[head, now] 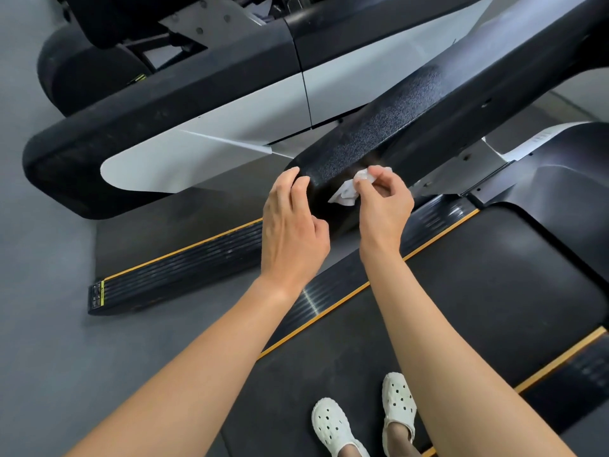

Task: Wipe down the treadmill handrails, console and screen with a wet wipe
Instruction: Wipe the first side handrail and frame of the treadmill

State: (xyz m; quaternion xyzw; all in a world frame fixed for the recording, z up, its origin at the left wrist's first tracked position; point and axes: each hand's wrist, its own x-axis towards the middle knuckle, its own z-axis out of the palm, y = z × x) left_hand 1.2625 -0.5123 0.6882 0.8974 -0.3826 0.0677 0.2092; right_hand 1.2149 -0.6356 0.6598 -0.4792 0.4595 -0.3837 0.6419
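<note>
A thick black textured handrail (395, 120) of the treadmill runs from the upper right down to its rounded end at centre. My right hand (384, 206) pinches a crumpled white wet wipe (346, 192) against the end of this rail. My left hand (293, 225) rests on the rail's end just left of the wipe, fingers curved over the edge. The console and screen are out of view.
A neighbouring machine's black and white handrail (171, 140) lies to the left. Below are the treadmill belt (461, 291), yellow-edged side rails (184, 258) and my feet in white perforated clogs (333, 427). Grey floor (49, 324) spreads to the left.
</note>
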